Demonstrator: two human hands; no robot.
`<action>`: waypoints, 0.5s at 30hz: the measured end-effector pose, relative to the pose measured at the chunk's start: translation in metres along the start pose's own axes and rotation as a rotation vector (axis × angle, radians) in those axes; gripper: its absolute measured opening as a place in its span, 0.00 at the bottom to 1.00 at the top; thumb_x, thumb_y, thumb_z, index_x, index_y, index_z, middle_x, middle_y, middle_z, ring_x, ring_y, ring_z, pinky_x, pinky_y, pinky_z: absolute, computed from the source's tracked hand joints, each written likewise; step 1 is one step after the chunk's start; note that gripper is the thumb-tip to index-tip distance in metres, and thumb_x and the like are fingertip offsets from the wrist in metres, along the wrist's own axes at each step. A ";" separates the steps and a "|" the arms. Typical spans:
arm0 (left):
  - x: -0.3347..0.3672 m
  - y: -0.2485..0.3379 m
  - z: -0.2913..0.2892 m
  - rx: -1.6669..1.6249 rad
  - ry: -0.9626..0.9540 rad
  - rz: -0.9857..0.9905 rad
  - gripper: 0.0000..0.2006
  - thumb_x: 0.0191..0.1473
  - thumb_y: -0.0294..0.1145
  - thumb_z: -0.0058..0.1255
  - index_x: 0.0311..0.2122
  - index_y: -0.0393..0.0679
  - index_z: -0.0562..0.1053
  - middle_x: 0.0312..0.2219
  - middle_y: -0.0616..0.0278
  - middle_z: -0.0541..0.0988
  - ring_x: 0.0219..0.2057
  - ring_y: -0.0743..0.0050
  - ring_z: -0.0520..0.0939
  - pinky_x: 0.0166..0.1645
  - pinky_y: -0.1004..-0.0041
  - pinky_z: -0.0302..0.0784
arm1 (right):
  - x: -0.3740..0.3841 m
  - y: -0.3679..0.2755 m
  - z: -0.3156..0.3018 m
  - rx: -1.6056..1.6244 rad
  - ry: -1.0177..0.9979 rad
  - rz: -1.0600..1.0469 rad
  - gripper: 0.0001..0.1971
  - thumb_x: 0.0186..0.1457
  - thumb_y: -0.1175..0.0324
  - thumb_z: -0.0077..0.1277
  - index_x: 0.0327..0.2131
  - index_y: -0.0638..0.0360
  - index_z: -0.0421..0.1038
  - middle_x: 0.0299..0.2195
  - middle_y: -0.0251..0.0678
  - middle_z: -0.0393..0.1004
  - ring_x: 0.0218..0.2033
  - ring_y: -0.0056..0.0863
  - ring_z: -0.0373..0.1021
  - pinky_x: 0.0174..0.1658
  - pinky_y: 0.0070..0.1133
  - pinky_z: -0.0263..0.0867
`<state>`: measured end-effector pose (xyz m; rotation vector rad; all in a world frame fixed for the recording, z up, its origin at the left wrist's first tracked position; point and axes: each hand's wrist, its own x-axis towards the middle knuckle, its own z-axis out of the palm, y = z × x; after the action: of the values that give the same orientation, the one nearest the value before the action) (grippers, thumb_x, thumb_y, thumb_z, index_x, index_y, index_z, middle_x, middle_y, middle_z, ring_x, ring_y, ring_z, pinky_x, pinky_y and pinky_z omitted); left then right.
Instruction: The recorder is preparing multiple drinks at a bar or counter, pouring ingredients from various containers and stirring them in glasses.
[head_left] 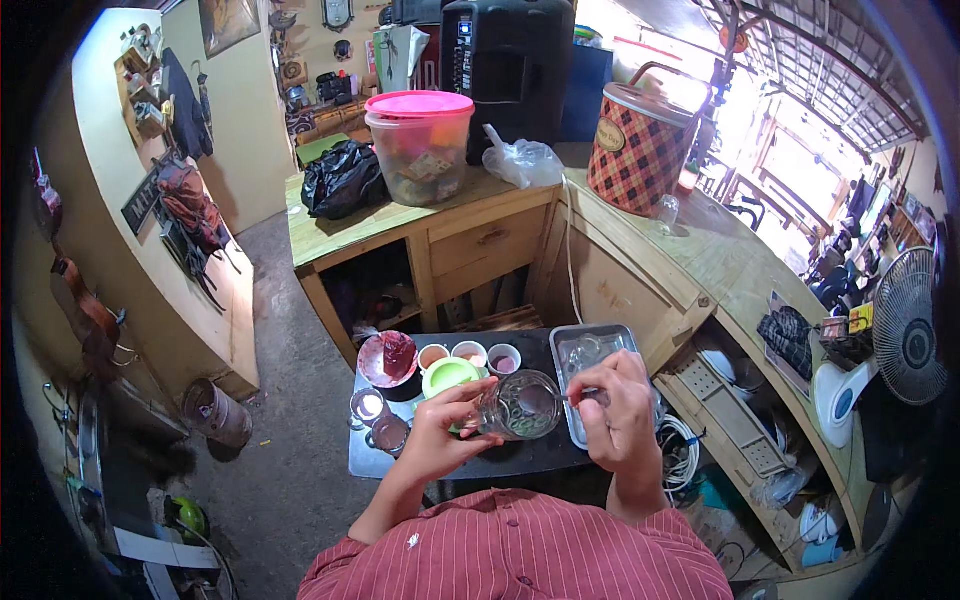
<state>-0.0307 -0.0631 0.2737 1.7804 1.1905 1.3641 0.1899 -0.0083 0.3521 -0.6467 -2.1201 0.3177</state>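
My left hand (440, 432) is wrapped round the side of a clear glass jar (515, 425), held tilted above the dark table (540, 458). In my right hand (622, 408) is a spoon (562, 401), pinched by its thin handle, with its round end at the jar's mouth. Just beyond my left hand stands a light-green container (450, 374). Several small white cups, one of them a cup of dark powder (504, 360), line the table's far side. A bowl with something dark red (390, 358) and two glass mugs (388, 434) sit to the left.
A metal tray (574, 430) with clear items in it lies right of the jar. Behind is a wooden counter (490, 225) bearing a pink-lidded tub (420, 150), a black bag (345, 180) and a plaid cooler (640, 150). Coiled white cable (680, 455) and a fan (908, 330) are at right.
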 end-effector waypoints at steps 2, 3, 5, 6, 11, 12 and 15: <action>0.005 0.001 0.002 -0.046 -0.004 0.024 0.20 0.34 0.22 0.65 0.14 0.37 0.59 0.49 0.52 0.73 0.48 0.63 0.76 0.47 0.69 0.71 | 0.001 0.001 0.008 -0.057 -0.054 0.020 0.02 0.48 0.73 0.49 0.27 0.58 0.70 0.25 0.33 0.70 0.30 0.33 0.64 0.40 0.28 0.57; 0.009 0.005 0.001 0.011 -0.041 0.020 0.21 0.34 0.23 0.65 0.14 0.37 0.59 0.49 0.52 0.73 0.49 0.63 0.76 0.47 0.69 0.72 | 0.000 0.008 0.017 -0.019 -0.115 0.007 0.04 0.48 0.76 0.48 0.30 0.57 0.71 0.24 0.32 0.72 0.30 0.33 0.64 0.41 0.28 0.57; 0.007 0.002 0.003 -0.031 -0.053 -0.010 0.21 0.34 0.23 0.65 0.14 0.37 0.59 0.49 0.52 0.73 0.49 0.63 0.76 0.47 0.69 0.72 | 0.000 0.009 0.007 0.029 -0.053 0.035 0.06 0.47 0.77 0.48 0.31 0.57 0.71 0.24 0.32 0.72 0.30 0.33 0.65 0.41 0.28 0.57; 0.008 0.000 0.003 -0.068 -0.057 -0.033 0.21 0.34 0.23 0.65 0.14 0.37 0.59 0.49 0.52 0.73 0.48 0.64 0.76 0.47 0.69 0.72 | 0.002 0.011 0.000 0.077 0.010 0.052 0.07 0.47 0.78 0.49 0.32 0.57 0.72 0.25 0.31 0.73 0.30 0.32 0.65 0.42 0.27 0.57; 0.013 0.001 0.009 -0.111 -0.042 -0.005 0.23 0.35 0.23 0.66 0.13 0.38 0.57 0.49 0.51 0.73 0.49 0.64 0.75 0.47 0.70 0.72 | 0.004 0.018 0.004 0.003 -0.098 -0.019 0.09 0.43 0.75 0.56 0.32 0.54 0.75 0.25 0.34 0.70 0.32 0.33 0.65 0.43 0.27 0.57; 0.016 0.003 0.009 -0.105 -0.060 0.008 0.23 0.35 0.23 0.66 0.13 0.38 0.57 0.49 0.50 0.73 0.49 0.64 0.75 0.47 0.70 0.72 | 0.003 0.018 0.002 0.007 -0.101 -0.016 0.09 0.43 0.75 0.56 0.32 0.54 0.75 0.25 0.34 0.70 0.32 0.33 0.65 0.43 0.27 0.57; 0.018 0.007 0.010 -0.099 -0.071 0.023 0.23 0.35 0.23 0.66 0.13 0.39 0.57 0.49 0.49 0.73 0.49 0.64 0.75 0.48 0.70 0.71 | 0.000 0.020 -0.013 0.035 0.102 0.013 0.12 0.38 0.76 0.57 0.32 0.53 0.76 0.25 0.35 0.67 0.33 0.33 0.65 0.45 0.30 0.56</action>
<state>-0.0175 -0.0490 0.2846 1.7624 1.0506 1.3381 0.2068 0.0082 0.3513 -0.6438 -2.0092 0.3214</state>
